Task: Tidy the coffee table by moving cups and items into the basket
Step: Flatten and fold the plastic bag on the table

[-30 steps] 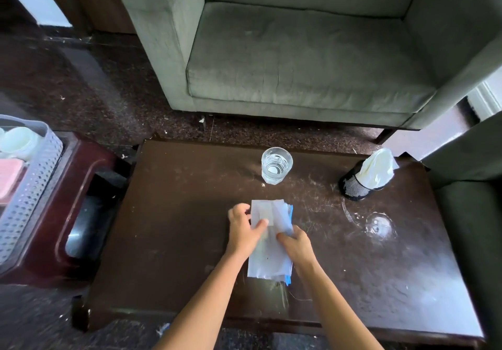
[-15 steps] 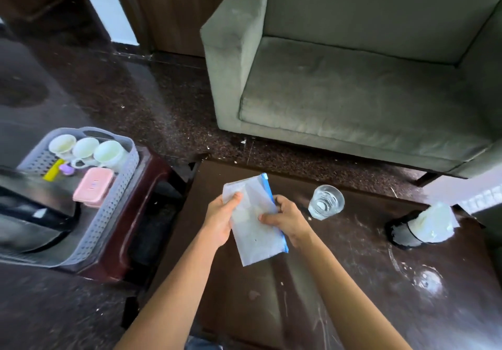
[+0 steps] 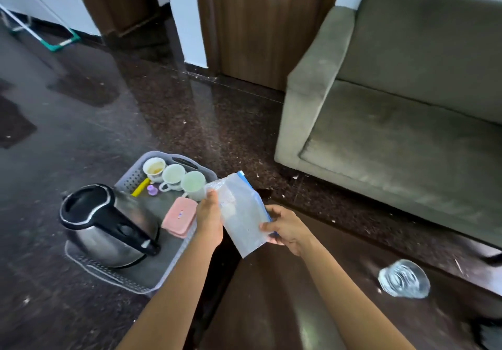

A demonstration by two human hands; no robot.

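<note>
Both hands hold a white plastic packet with a blue edge (image 3: 241,214) in the air, between the coffee table and the basket. My left hand (image 3: 209,220) grips its left side and my right hand (image 3: 285,227) pinches its lower right side. The grey perforated basket (image 3: 130,279) sits low at the left. It holds three white cups (image 3: 173,176), a steel kettle with a black lid (image 3: 104,224), a pink box (image 3: 179,220), a yellow item and a small purple item. A clear glass of water (image 3: 404,281) stands on the dark coffee table (image 3: 271,309).
A green sofa (image 3: 394,132) stands beyond the table at the right. Dark speckled floor (image 3: 81,132) lies to the left, with a wooden door (image 3: 258,23) behind. A dark object shows at the lower right corner.
Both hands lifted the packet off the table and carried it left, up to the basket's edge. My view swung left, bringing the whole basket and kettle into sight.
</note>
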